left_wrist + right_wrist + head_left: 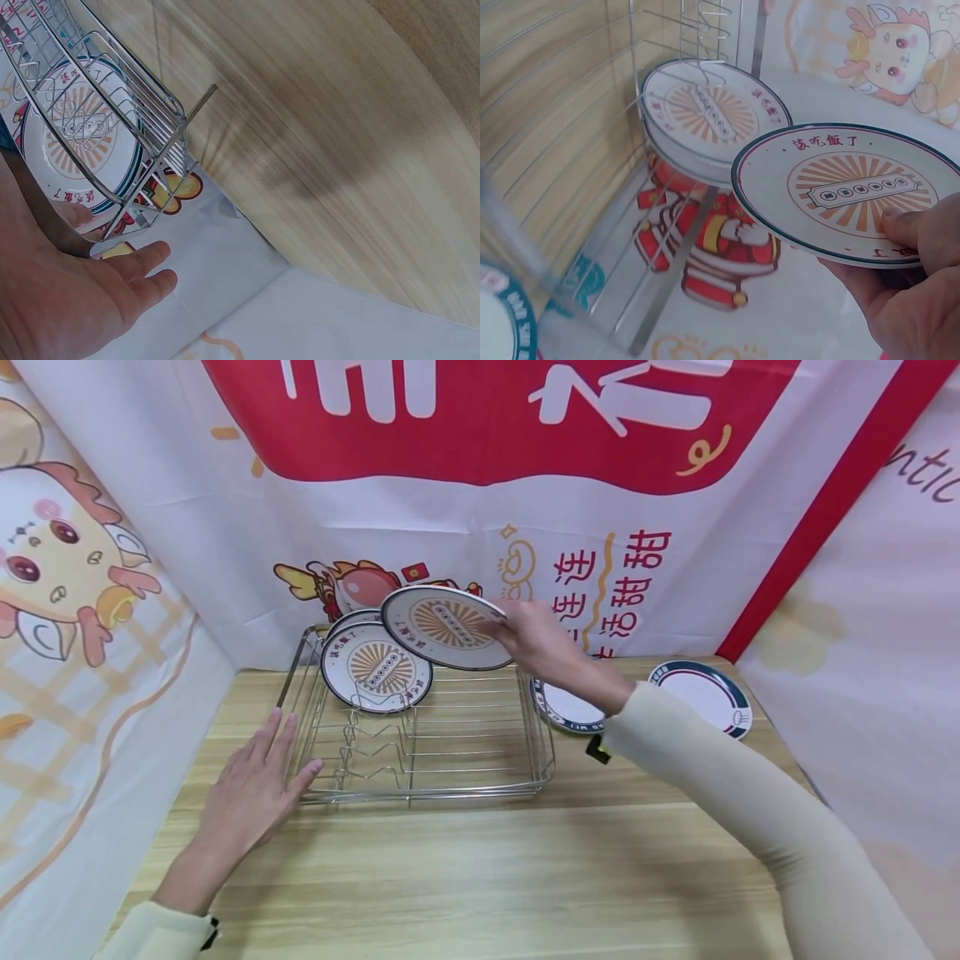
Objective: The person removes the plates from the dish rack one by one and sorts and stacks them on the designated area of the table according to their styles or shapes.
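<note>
My right hand (536, 639) grips a white plate (442, 625) by its right edge, thumb on the printed face. This plate has a dark rim and an orange sunburst, and it is held tilted above the back of a wire dish rack (472, 792). Another sunburst plate (375, 667) leans in the rack's back left slots, with the edge of one more plate showing behind it. My left hand (251, 785) lies at the rack's left side, fingers straight and spread, thumb toward the rack's front left corner. In the right wrist view, the held plate (847, 191) overlaps the racked plate (712, 116).
Right of the rack lie a green-rimmed plate (570, 706), partly behind my right arm, and another green-rimmed plate (701, 697) farther right. A printed cloth (420, 518) hangs behind the wooden table (480, 877), with more printed cloth along both sides.
</note>
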Tool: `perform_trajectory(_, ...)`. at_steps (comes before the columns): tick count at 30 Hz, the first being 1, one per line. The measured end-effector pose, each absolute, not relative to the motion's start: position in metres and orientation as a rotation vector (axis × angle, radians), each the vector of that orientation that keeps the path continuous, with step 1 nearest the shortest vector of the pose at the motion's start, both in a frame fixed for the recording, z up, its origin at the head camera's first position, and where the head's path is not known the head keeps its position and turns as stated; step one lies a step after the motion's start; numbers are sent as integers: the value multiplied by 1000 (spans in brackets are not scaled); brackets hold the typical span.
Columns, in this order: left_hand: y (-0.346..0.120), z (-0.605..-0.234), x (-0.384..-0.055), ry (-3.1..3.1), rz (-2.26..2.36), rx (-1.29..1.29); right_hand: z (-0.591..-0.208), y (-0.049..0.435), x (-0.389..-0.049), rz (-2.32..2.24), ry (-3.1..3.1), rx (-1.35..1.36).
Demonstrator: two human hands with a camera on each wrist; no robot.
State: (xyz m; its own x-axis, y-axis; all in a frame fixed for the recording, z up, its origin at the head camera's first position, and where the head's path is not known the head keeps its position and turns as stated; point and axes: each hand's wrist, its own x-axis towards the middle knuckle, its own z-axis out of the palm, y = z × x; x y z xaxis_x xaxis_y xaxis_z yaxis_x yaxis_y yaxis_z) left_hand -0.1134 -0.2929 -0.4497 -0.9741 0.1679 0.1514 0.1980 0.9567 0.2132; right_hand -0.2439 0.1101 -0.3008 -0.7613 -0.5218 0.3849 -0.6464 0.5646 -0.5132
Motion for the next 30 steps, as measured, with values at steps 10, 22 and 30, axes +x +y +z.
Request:
perform_trajectory(10,-293,-451,-112,-2974,-340,-283,-297,180,-216,972,-2628,805)
perform_trajectory(22,-294,-447,-116,-2978,-341,-284,-310,259,-178,790,-2700,623)
perform_trajectory(30,-292,-447,-114,-2997,-331,-288,-343,309,-155,663,-2670,621)
